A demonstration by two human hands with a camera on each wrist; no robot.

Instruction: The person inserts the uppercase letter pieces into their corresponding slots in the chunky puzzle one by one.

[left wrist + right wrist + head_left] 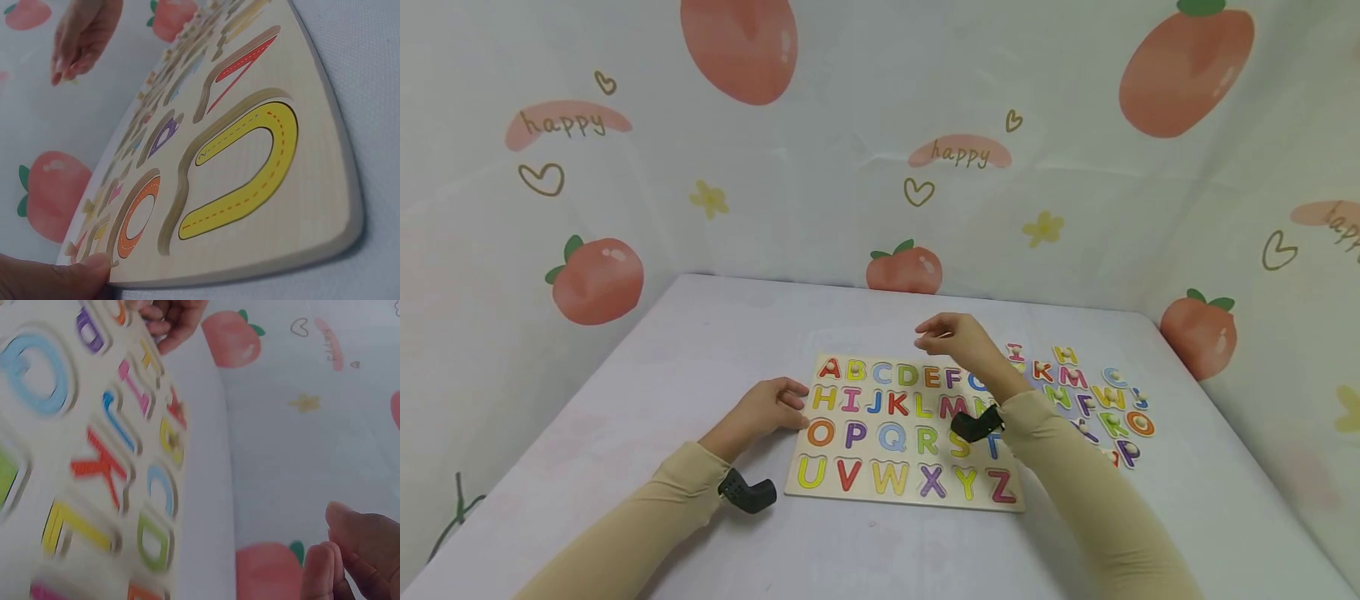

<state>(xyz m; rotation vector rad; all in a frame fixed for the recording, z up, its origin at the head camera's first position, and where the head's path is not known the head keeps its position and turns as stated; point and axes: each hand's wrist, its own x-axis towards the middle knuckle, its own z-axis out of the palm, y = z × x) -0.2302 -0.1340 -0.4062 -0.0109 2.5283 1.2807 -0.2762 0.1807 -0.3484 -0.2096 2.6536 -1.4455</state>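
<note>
A wooden alphabet puzzle board (pixel 906 502) lies flat, its letter slots printed in colour. The A piece (pixel 830 368) and B piece (pixel 855 371) sit in their slots with knobs showing. My left hand (pixel 765 410) rests at the board's left edge, its thumb (pixel 81 275) touching the rim by the O slot. Above the board's far edge is my right hand (pixel 962 337), raised, thumb and fingers loosely bent toward each other. No piece shows between its fingertips in the right wrist view, where the thumb (pixel 362 534) stands near the index finger.
Loose knobbed letter pieces lie scattered right of the board, among them a W piece (pixel 1108 397), an O piece (pixel 1140 423) and a C piece (pixel 1114 377). A white cloth (pixel 745 317) covers the table, and a fruit-printed curtain (pixel 820 183) hangs behind it.
</note>
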